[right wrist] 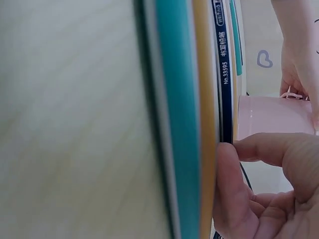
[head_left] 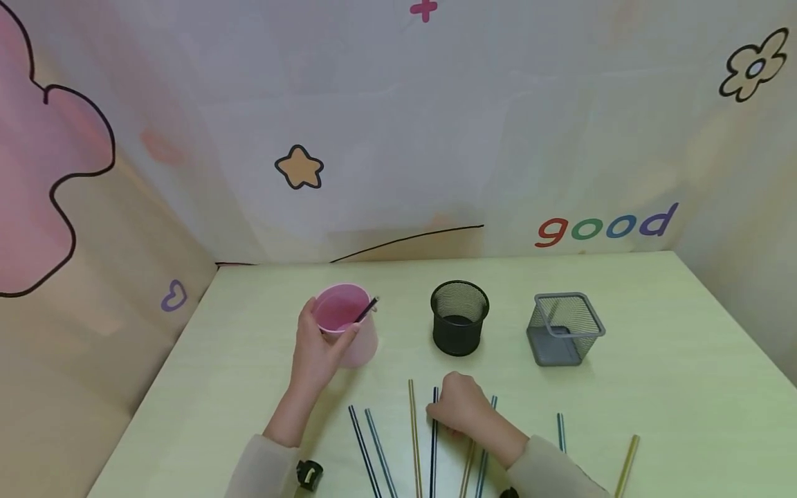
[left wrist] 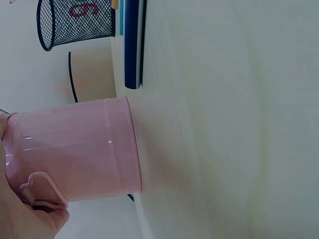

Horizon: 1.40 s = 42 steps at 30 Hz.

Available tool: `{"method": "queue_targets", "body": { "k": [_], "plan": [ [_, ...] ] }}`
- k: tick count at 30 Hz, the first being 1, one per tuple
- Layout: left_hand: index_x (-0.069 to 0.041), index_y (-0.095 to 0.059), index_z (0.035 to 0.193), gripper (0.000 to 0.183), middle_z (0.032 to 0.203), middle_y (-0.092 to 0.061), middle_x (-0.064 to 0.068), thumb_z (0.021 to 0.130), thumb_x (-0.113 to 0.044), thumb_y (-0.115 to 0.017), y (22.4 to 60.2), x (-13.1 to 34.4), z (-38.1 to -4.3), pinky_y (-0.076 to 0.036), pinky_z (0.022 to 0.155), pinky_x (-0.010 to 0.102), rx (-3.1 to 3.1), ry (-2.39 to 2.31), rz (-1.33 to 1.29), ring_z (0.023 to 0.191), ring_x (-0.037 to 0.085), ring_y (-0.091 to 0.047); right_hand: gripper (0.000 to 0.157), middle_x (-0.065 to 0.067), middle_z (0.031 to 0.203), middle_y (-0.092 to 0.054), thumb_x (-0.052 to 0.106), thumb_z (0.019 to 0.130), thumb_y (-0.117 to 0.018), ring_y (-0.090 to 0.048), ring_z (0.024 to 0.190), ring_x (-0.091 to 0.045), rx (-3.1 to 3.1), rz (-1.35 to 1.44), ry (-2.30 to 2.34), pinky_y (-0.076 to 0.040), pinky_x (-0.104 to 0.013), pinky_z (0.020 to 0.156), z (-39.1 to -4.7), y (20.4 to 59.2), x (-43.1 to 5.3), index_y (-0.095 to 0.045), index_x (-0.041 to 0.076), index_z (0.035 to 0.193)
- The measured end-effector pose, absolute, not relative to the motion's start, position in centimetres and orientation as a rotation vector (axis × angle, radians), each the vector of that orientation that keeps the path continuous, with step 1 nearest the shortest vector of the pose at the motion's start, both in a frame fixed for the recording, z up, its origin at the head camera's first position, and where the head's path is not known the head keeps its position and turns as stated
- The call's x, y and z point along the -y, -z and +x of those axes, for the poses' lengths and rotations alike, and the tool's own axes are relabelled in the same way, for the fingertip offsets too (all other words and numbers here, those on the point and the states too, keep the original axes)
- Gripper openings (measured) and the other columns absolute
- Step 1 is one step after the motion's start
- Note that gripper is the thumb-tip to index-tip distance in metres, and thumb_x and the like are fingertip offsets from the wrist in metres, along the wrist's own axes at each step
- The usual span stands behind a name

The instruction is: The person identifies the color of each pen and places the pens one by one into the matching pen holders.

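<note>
My left hand (head_left: 317, 349) grips a pink cup (head_left: 360, 349) near its rim, with the thumb on the near side. A dark pencil (head_left: 367, 309) leans inside the cup, its end sticking out over the right rim. In the left wrist view, the cup's handle (left wrist: 44, 191) shows beside the thumb. My right hand (head_left: 461, 404) pinches the far end of a dark blue pencil (right wrist: 226, 89) between thumb and finger. That pencil lies among several others in a loose row, with a yellow pencil (head_left: 415, 436) to its left and a teal pencil (head_left: 482, 470) to its right.
A black mesh pen holder (head_left: 457, 339) stands behind my right hand, and a grey square mesh holder (head_left: 557, 351) is farther right. Another dark blue pencil (head_left: 364, 449) and a teal one lie left; a yellow pencil (head_left: 626, 463) lies far right. A printed cloth backdrop (head_left: 398, 138) rises behind.
</note>
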<state>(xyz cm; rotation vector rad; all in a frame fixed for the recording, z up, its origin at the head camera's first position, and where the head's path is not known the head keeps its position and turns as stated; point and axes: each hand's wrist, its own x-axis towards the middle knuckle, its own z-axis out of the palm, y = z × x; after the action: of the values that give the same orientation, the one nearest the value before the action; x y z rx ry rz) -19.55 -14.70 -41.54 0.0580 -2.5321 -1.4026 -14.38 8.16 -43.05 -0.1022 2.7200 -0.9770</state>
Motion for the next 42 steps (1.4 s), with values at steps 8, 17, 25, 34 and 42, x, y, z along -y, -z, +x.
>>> {"method": "queue_targets", "body": {
  "k": [8,17,25,34,42],
  "plan": [
    [-0.004,-0.017,0.148,0.09,0.144,-0.034,0.017,0.084,-0.033,-0.073,41.7,14.9,-19.5,-0.045,0.099,0.047,2.527,1.423,0.063,0.131,0.034,-0.04,0.031,0.004,0.035,-0.044,0.004,0.072,-0.06,-0.047,0.029,-0.008,-2.695,-0.077,0.984,-0.044,-0.025,0.038,-14.3,42.9,-8.0,-0.047,0.009,0.044],
    [-0.004,-0.017,0.148,0.09,0.144,-0.034,0.017,0.084,-0.032,-0.073,41.7,14.8,-19.5,-0.044,0.1,0.047,2.526,1.417,0.06,0.131,0.034,-0.04,0.03,0.004,0.035,-0.044,0.006,0.072,-0.06,-0.046,0.028,-0.008,-2.681,-0.036,0.987,-0.044,-0.024,0.037,-14.4,43.1,-7.9,-0.046,0.009,0.046],
    [-0.003,-0.016,0.148,0.091,0.144,-0.034,0.019,0.084,-0.032,-0.073,41.7,14.8,-19.5,-0.044,0.1,0.048,2.526,1.409,0.051,0.131,0.035,-0.04,0.03,0.003,0.034,-0.045,0.007,0.072,-0.06,-0.046,0.028,-0.008,-2.674,-0.038,1.006,-0.044,-0.025,0.037,-14.3,43.1,-7.9,-0.048,0.009,0.044],
    [-0.002,-0.017,0.148,0.091,0.144,-0.034,0.019,0.083,-0.032,-0.073,41.7,14.8,-19.5,-0.044,0.1,0.048,2.521,1.407,0.044,0.13,0.035,-0.04,0.039,0.007,0.032,-0.039,0.008,0.073,-0.058,-0.041,0.027,-0.007,-2.695,-0.104,1.044,-0.042,-0.025,0.04,-14.0,42.9,-7.9,-0.045,0.013,0.037],
    [0.0,-0.017,0.147,0.091,0.143,-0.034,0.02,0.083,-0.03,-0.074,41.6,14.8,-19.6,-0.044,0.1,0.048,2.507,1.427,0.028,0.13,0.035,-0.04,0.038,0.008,0.031,-0.038,0.009,0.074,-0.057,-0.039,0.029,-0.006,-2.697,-0.105,1.113,-0.034,-0.022,0.041,-13.6,42.0,-7.9,-0.044,0.013,0.038]
  ]
}}
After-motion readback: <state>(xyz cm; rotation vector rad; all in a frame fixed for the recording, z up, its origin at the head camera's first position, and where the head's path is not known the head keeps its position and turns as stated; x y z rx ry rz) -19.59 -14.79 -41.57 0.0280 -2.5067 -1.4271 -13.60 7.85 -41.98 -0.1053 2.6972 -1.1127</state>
